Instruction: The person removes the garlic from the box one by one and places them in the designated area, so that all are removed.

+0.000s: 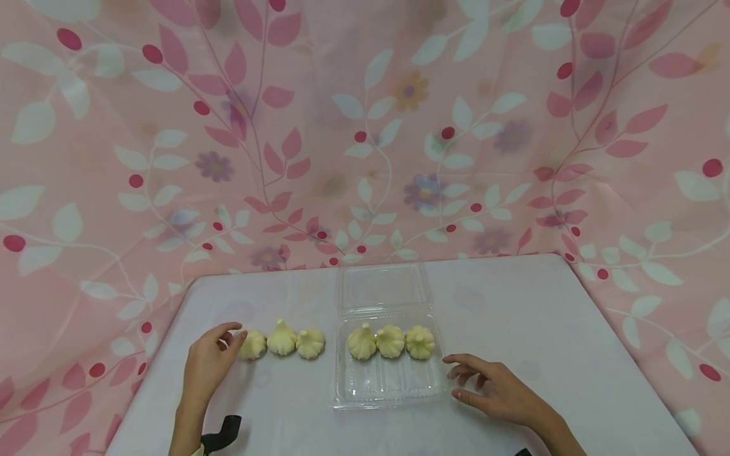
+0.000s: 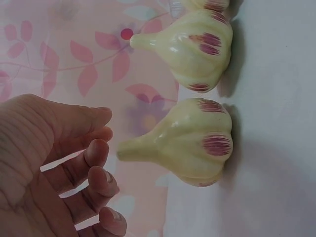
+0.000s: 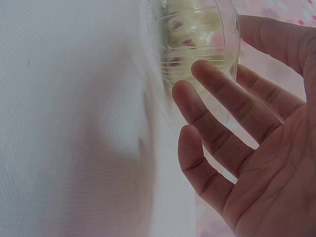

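Three pale garlic bulbs with purple streaks stand in a row on the table's left side. My left hand [image 1: 208, 361] is beside the leftmost garlic bulb [image 1: 253, 345]; the left wrist view shows a gap between the loosely bent fingers and the stem of that garlic bulb [image 2: 187, 148]. Three more garlic bulbs [image 1: 390, 342] sit side by side across the clear plastic box [image 1: 353, 392], whose lid lies open toward the back. At the box's right edge is my right hand [image 1: 493, 389], fingers spread and relaxed, fingertips close to the clear wall [image 3: 232, 44], holding nothing.
The white-covered table [image 1: 513, 316] reaches back to a pink floral cloth [image 1: 365, 126] hung behind it and at the sides. The clear lid [image 1: 384, 288] lies flat behind the box. A black strap end [image 1: 222, 434] sticks out at the left wrist.
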A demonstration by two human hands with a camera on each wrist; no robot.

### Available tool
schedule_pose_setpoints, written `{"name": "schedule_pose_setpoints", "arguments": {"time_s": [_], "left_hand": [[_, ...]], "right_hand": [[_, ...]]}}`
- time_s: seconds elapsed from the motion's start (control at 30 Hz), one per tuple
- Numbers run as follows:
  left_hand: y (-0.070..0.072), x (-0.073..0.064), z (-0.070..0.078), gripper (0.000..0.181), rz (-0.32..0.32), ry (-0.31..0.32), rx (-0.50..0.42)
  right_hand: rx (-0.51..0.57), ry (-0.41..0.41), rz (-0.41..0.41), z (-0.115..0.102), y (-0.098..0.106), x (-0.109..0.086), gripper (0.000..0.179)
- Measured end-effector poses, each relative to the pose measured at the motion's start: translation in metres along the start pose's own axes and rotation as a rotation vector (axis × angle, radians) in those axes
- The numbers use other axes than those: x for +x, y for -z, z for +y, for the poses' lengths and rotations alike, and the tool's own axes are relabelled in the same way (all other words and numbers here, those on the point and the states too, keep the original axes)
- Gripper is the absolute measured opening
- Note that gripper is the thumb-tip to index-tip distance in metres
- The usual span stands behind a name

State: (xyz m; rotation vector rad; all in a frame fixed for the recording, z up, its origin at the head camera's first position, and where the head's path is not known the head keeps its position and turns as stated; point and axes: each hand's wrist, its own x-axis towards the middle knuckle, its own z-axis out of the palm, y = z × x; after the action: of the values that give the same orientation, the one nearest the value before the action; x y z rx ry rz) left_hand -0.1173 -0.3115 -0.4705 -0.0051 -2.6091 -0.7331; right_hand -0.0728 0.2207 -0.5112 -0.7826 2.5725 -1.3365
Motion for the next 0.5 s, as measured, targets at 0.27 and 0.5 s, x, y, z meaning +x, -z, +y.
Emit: {"name": "schedule_pose_setpoints", "arguments": {"time_s": [0.27,0.5], "left_hand": [[0.004,-0.001,0.009,0.017,-0.006,-0.016,0.02],[0.007,0.0,0.024,0.018,-0.003,-0.06,0.023]], "right_hand": [[0.008,0.002,-0.002,0.0,0.001,0.0,0.047],[0.005,0.006,-0.004,-0.001,0.001,0.0,0.047]]}}
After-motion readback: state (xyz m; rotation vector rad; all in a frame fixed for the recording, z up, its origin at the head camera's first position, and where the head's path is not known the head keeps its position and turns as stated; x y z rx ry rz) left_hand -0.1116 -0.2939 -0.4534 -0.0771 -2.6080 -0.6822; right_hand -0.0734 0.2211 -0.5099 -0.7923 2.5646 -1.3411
